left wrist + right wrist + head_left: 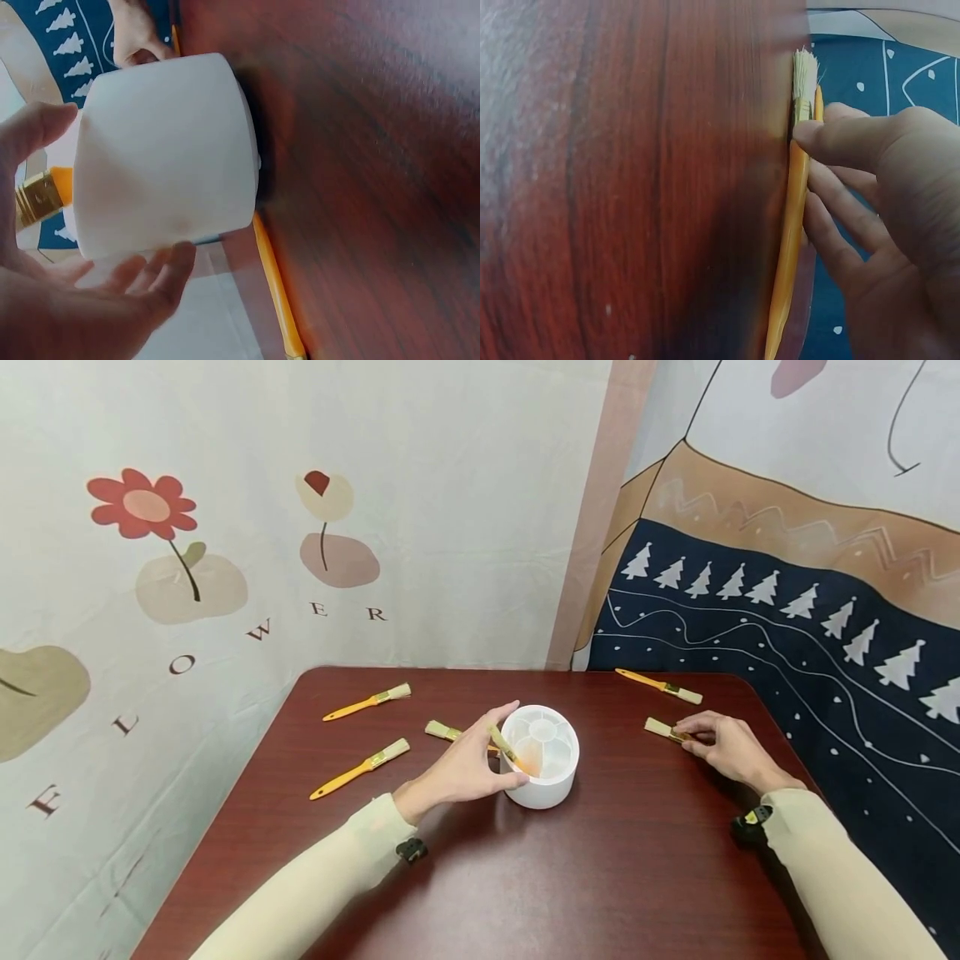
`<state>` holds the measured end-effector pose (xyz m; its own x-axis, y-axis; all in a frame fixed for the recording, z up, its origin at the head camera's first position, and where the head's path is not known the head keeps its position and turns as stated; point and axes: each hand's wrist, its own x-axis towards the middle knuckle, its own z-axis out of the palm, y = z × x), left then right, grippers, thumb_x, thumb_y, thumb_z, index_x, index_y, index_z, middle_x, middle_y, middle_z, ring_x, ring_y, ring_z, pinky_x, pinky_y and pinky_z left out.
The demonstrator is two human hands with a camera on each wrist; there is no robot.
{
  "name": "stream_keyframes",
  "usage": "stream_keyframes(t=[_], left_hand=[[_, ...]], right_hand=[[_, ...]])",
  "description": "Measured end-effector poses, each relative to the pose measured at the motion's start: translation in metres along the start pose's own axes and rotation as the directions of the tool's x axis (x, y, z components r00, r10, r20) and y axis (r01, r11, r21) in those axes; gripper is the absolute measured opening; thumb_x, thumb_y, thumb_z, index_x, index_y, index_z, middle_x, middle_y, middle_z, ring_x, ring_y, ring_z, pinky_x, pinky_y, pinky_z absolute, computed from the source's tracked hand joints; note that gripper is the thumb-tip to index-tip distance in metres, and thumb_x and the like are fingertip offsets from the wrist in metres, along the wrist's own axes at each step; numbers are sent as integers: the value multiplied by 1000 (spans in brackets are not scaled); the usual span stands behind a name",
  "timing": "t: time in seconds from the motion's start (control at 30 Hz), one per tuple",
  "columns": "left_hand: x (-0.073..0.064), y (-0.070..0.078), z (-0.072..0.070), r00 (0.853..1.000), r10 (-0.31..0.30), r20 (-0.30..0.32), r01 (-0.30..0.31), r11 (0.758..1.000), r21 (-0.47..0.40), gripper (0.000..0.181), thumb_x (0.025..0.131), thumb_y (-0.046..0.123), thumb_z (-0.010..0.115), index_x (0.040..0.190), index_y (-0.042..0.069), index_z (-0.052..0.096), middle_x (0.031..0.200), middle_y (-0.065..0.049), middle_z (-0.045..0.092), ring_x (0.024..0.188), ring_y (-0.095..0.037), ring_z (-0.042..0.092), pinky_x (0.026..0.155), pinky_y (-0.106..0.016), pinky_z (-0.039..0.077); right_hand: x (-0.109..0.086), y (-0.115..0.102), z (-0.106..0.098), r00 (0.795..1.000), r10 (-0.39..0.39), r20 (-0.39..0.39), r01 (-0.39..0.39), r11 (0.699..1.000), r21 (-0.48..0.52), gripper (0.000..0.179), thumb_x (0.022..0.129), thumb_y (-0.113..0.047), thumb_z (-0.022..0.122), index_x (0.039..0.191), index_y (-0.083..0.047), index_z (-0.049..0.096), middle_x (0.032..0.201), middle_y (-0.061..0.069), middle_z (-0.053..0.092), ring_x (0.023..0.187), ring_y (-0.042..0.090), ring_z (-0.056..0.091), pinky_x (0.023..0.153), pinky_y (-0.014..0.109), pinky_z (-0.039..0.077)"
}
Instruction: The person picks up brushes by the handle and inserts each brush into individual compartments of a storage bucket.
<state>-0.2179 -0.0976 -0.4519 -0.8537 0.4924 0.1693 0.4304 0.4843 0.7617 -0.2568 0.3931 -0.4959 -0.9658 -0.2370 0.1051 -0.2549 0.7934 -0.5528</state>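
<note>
My left hand (467,766) holds the cup (542,793) between spread thumb and fingers; my right hand (731,747) narrowly pinches a brush (659,727) at the right of the table (615,877). I judge this is picking-up; next calls for a gentle lift.

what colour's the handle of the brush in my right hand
The brush handle is yellow-orange, best seen in the right wrist view.

The head view is bright, the wrist views softer, with pale glare on the tabletop (637,877).
</note>
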Motion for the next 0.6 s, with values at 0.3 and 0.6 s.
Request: stream_keyframes(t=[0.3, 0.6], left_hand=[[-12, 7, 11, 990, -95, -109, 102, 993, 55, 116, 86, 43, 104, 180, 18, 41, 169, -14, 60, 149, -30, 64, 121, -57, 55], [-17, 13, 21, 980, -63, -188, 69, 997, 30, 103, 84, 36, 105, 168, 15, 51, 163, -6, 63, 147, -27, 64, 119, -51, 56]], right_hand=[[4, -1, 2, 998, 59, 17, -59, 998, -4, 41, 107, -15, 86, 145, -1, 78, 138, 24, 76, 116, 36, 76, 86, 10, 54], [6, -1, 3, 995, 93, 23, -92, 994, -59, 33, 107, -19, 87, 136, -3, 84, 128, 20, 74, 103, 26, 66, 83, 22, 52]])
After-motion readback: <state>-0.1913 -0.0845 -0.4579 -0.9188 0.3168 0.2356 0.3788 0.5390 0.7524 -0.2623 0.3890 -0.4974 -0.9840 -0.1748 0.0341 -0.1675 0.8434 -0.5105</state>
